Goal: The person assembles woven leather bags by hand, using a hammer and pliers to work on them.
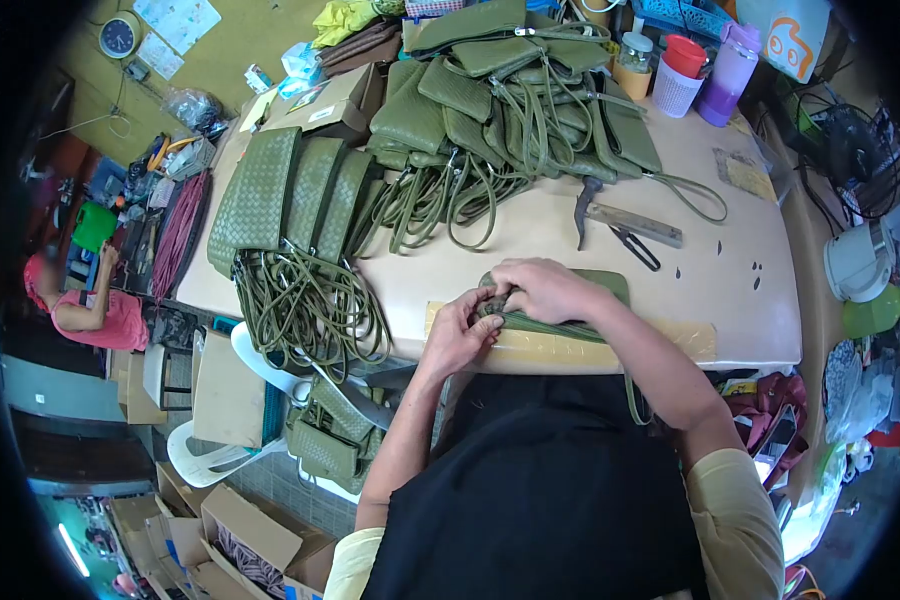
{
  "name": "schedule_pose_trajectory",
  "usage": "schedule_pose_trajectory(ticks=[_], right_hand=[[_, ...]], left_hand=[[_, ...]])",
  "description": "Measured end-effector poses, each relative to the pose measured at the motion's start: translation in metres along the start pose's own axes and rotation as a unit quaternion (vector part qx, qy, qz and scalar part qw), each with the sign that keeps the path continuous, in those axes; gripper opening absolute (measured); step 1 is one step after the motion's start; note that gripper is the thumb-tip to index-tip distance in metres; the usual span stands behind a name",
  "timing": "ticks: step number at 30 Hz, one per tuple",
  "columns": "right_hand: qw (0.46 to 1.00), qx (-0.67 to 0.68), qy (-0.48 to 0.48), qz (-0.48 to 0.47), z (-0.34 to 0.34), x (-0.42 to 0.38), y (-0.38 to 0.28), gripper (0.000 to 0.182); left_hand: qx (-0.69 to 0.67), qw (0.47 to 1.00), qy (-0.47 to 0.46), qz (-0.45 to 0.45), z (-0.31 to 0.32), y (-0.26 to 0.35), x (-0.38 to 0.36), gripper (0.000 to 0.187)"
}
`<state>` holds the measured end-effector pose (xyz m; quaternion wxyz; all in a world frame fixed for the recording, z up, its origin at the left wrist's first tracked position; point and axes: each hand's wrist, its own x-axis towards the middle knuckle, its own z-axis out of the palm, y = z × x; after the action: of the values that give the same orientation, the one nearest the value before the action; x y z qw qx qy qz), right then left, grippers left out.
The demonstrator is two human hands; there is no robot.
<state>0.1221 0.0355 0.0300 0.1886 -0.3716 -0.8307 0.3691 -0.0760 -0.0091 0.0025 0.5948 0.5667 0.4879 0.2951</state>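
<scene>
A green pouch bag (pixel 608 286) lies at the table's front edge, its thin strap (pixel 632 398) hanging down over that edge. At the bag's left end, my left hand (pixel 460 335) is closed with fingers and thumb gripping the edge. My right hand (pixel 547 290) comes over the top of the bag, its fingers bent and pressed together at the same end, close to my left fingertips. My fingers hide what lies between them. Under the bag, a strip of brown tape (pixel 670 340) runs along the table edge.
Stacked green woven bags (pixel 255 190) with tangled straps lie to the left, and a larger pile (pixel 470 110) behind. A hammer (pixel 586 205), a metal bar (pixel 635 222) and black scissors (pixel 635 247) lie beyond the bag. Cups and a purple bottle (pixel 727 80) stand back right. Another person (pixel 95 310) is far left.
</scene>
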Motion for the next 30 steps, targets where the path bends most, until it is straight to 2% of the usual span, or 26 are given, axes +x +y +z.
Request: schedule_pose_trajectory(ticks=[1,2,4,5,6,8,9,12,14,16,17,19,20,22,23,25,28,29,30], right_hand=[[0.998,-0.038,-0.025,0.050,-0.008,0.000,-0.004,0.019],[0.998,-0.038,-0.026,0.050,-0.009,-0.002,-0.004,0.019],[0.994,-0.035,0.075,0.074,-0.014,-0.005,-0.013,0.022],[0.992,0.017,0.037,0.116,-0.024,-0.008,-0.019,0.024],[0.993,0.016,0.035,0.115,-0.022,-0.009,-0.019,0.024],[0.976,0.194,0.042,0.090,-0.014,-0.015,-0.021,0.028],[0.976,0.194,0.041,0.091,-0.007,-0.018,-0.023,0.028],[0.996,0.039,0.081,-0.014,0.021,-0.024,-0.026,0.017],[0.997,0.043,0.065,0.014,0.022,-0.029,-0.025,0.015],[0.999,-0.032,0.011,0.038,0.001,-0.038,-0.030,0.014],[0.999,-0.034,0.012,0.039,-0.010,-0.039,-0.033,0.014],[0.993,-0.050,-0.081,0.067,-0.024,-0.040,-0.037,0.013],[0.993,-0.050,-0.080,0.066,-0.017,-0.037,-0.036,0.013],[0.998,0.036,0.047,-0.012,0.003,-0.026,-0.032,0.013],[0.998,0.037,0.048,-0.012,0.003,-0.029,-0.030,0.013],[0.996,-0.061,-0.050,0.044,-0.009,-0.033,-0.033,0.013],[0.987,-0.104,-0.104,0.071,-0.026,-0.033,-0.051,0.014],[0.987,-0.104,-0.103,0.071,-0.015,-0.028,-0.048,0.014],[0.997,-0.074,-0.016,0.011,0.005,-0.021,-0.043,0.015]], left_hand=[[-0.013,1.000,-0.017,0.002,-0.001,0.002,0.001,0.042],[-0.026,0.999,-0.035,0.002,-0.003,0.003,0.001,0.040],[0.001,0.998,-0.058,-0.023,-0.010,0.007,-0.002,0.040],[0.028,0.995,-0.081,-0.045,-0.014,0.010,0.000,0.039],[0.026,0.995,-0.079,-0.046,-0.016,0.011,0.000,0.039],[-0.080,0.991,-0.096,-0.040,-0.019,0.011,0.000,0.040],[-0.081,0.991,-0.096,-0.041,-0.021,0.009,0.001,0.040],[-0.106,0.984,-0.139,-0.025,-0.024,-0.002,0.006,0.040],[-0.020,0.996,-0.069,-0.048,-0.020,-0.005,0.007,0.034],[-0.050,0.996,-0.059,-0.046,-0.015,-0.004,0.008,0.033],[-0.078,0.995,-0.050,-0.042,-0.014,-0.003,0.009,0.032],[-0.061,0.996,-0.056,-0.038,-0.016,-0.010,0.011,0.031],[-0.045,0.997,-0.059,-0.035,-0.017,-0.012,0.011,0.030],[-0.033,0.997,-0.052,-0.041,-0.017,-0.009,0.010,0.030],[-0.022,0.997,-0.046,-0.049,-0.017,-0.007,0.010,0.029],[-0.030,0.998,-0.042,-0.042,-0.014,-0.005,0.013,0.028],[-0.004,0.998,-0.035,-0.045,-0.014,-0.002,0.011,0.027],[0.032,0.998,-0.034,-0.051,-0.014,0.000,0.011,0.026],[0.032,0.998,-0.036,-0.050,-0.014,-0.004,0.013,0.026]])
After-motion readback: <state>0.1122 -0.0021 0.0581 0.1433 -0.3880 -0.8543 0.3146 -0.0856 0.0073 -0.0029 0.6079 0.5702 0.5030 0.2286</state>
